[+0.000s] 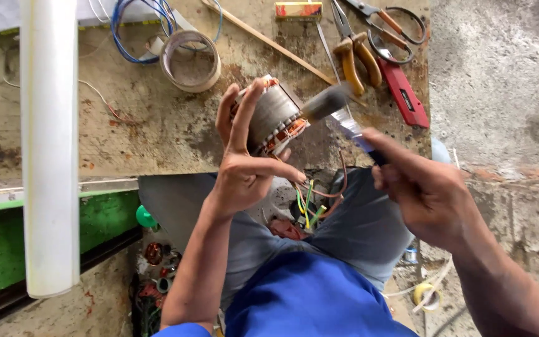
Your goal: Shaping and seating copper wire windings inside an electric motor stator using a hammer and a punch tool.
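My left hand [244, 159] holds up a small motor stator [272, 116], a grey metal cylinder with copper windings at its ends; coloured wires [310, 200] hang from it toward my lap. My right hand [422, 187] grips the handle of a paintbrush [338, 109], whose bristles touch the stator's right side. The brush is blurred by motion.
A worn wooden bench [157, 125] lies ahead with a tape roll [189, 60], blue wires [133, 25], pliers [355, 53], scissors [385, 22], a red utility knife [405, 93] and a wooden stick [269, 42]. A white pipe [48, 143] stands at left. Small parts [157, 268] lie on the floor.
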